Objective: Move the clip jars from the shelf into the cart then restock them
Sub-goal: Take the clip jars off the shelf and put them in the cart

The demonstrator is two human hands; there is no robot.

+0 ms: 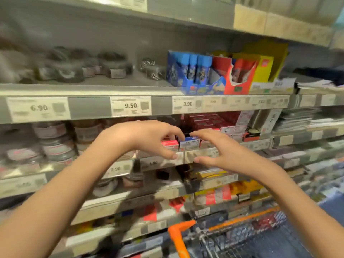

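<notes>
Several clear jars of dark clips (pixel 113 66) stand in a blurred row on the upper grey shelf (pixel 89 89), left of centre. More labelled jars (pixel 55 144) are stacked on the shelf below at the left. My left hand (pixel 147 138) and my right hand (pixel 221 149) are both raised side by side in front of the lower shelf's edge, fingers spread and loosely bent, thumbs below, holding nothing. They hover before small red and blue boxes (pixel 188 142). The wire cart (pixel 242 237) with an orange rim sits at the bottom right.
Blue and red display boxes of tubes (pixel 193 71) and a yellow box stand on the upper shelf at the right. Price tags (pixel 130 106) line the shelf edges. Red packs and paper stacks (pixel 297 120) fill the right side. Lower shelves hold mixed small goods.
</notes>
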